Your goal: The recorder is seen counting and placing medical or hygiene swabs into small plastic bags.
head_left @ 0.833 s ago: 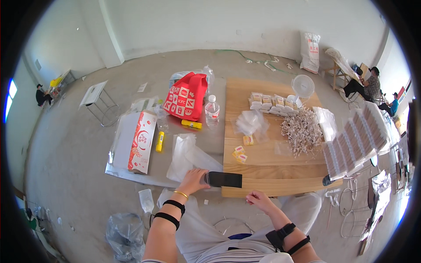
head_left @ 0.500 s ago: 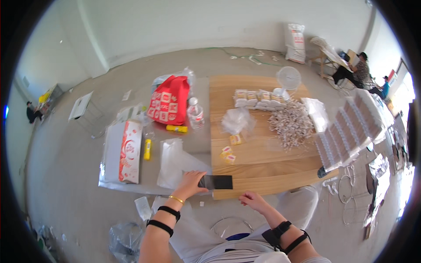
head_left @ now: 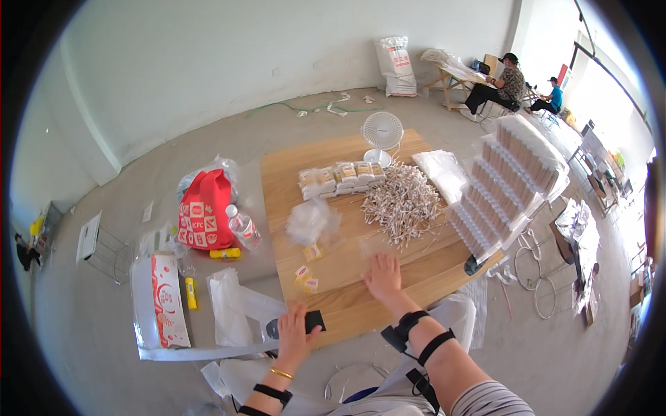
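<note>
My left hand [head_left: 293, 336] is at the table's near left corner, its fingers over a flat black rectangular object [head_left: 316, 321] that looks like a phone and the thumb along its near edge. Palm down on the wooden tabletop, my right hand [head_left: 383, 277] has its fingers stretched out and holds nothing visible. Beyond it lies a loose heap of cotton swabs [head_left: 404, 202]. Small yellow-and-white cards [head_left: 305, 277] and a stack of clear plastic bags [head_left: 312, 220] rest to its left. Packed white bundles with yellow labels [head_left: 340, 178] sit farther back.
A white fan [head_left: 383, 132] stands at the far edge. Tiered rows of packed swabs [head_left: 503, 184] are at the right, beside a clear plastic pack [head_left: 442, 175]. The left table holds a red bag [head_left: 206, 208], a water bottle [head_left: 243, 229] and a long box [head_left: 170, 298]. People [head_left: 503, 83] sit far off.
The view has turned right. My right hand has gone from a loosely curled pose off the front edge to lying spread on the tabletop. My left hand stays with the black object.
</note>
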The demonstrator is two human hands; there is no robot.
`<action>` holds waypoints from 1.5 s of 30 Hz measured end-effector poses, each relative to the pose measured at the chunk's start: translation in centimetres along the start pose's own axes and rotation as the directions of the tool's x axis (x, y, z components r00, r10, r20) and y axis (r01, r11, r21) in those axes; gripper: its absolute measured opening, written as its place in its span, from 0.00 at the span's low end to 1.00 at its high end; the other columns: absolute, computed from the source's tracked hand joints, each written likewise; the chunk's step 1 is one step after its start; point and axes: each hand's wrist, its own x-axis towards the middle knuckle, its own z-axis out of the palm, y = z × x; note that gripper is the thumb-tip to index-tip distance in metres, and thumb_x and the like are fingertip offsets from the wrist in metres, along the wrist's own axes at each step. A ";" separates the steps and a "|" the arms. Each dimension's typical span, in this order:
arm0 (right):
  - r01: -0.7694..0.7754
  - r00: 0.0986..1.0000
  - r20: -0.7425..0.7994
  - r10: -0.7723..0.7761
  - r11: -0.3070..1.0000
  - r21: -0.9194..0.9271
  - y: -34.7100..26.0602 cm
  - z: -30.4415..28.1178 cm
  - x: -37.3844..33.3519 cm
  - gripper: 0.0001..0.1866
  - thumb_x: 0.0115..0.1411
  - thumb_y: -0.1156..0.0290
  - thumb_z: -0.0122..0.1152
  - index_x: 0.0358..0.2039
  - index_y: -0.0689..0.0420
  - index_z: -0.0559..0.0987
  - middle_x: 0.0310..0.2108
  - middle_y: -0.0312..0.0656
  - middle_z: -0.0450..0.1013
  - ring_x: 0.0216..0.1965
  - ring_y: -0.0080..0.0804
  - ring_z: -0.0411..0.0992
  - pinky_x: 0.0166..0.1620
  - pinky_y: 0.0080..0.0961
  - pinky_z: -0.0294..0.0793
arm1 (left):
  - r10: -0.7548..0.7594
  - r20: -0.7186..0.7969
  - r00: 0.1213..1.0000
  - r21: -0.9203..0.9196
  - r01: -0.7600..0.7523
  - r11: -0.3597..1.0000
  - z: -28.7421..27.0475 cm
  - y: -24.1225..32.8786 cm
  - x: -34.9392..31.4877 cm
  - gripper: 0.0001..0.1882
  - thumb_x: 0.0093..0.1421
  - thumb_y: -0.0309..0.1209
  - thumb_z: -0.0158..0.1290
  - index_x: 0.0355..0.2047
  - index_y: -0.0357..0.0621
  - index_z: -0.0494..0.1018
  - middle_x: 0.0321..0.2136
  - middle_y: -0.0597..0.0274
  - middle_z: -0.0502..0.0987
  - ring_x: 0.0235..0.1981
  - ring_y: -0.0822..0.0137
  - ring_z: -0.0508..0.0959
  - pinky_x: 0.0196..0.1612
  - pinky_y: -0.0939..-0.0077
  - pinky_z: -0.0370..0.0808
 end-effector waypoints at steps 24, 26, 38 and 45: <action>-0.133 0.964 -0.197 0.178 0.965 0.224 4.1 0.9 5.5 0.24 0.58 0.61 0.67 0.54 0.53 0.79 0.52 0.52 0.68 0.58 0.55 0.64 0.59 0.51 0.66 | 0.125 -0.026 0.992 -0.018 -0.125 0.992 6.7 3.8 4.1 0.26 0.57 0.33 0.61 0.56 0.46 0.72 0.59 0.56 0.72 0.64 0.50 0.68 0.69 0.48 0.62; -0.124 0.974 -0.149 0.170 0.953 0.276 2.4 1.6 4.7 0.26 0.59 0.60 0.66 0.56 0.56 0.78 0.54 0.54 0.68 0.59 0.57 0.64 0.59 0.52 0.66 | 0.122 -0.036 0.992 -0.010 -0.123 0.992 6.5 3.6 3.9 0.26 0.57 0.32 0.61 0.56 0.46 0.72 0.59 0.55 0.72 0.64 0.49 0.69 0.68 0.48 0.63; 0.002 0.996 0.071 -0.058 0.788 0.616 -1.0 0.5 -4.0 0.31 0.59 0.63 0.67 0.62 0.53 0.72 0.56 0.58 0.70 0.59 0.60 0.66 0.62 0.51 0.67 | 0.133 -0.053 0.990 -0.007 -0.134 0.991 6.6 3.6 4.0 0.26 0.57 0.33 0.60 0.57 0.45 0.72 0.59 0.55 0.72 0.64 0.48 0.69 0.69 0.50 0.63; 0.322 0.931 -0.191 -0.311 0.946 0.028 5.3 -0.4 4.5 0.31 0.55 0.70 0.68 0.62 0.46 0.75 0.60 0.43 0.71 0.63 0.50 0.65 0.65 0.46 0.66 | 0.136 -0.046 0.990 -0.019 -0.137 0.990 6.7 3.9 4.2 0.25 0.58 0.33 0.59 0.57 0.45 0.72 0.59 0.55 0.72 0.65 0.49 0.68 0.69 0.51 0.63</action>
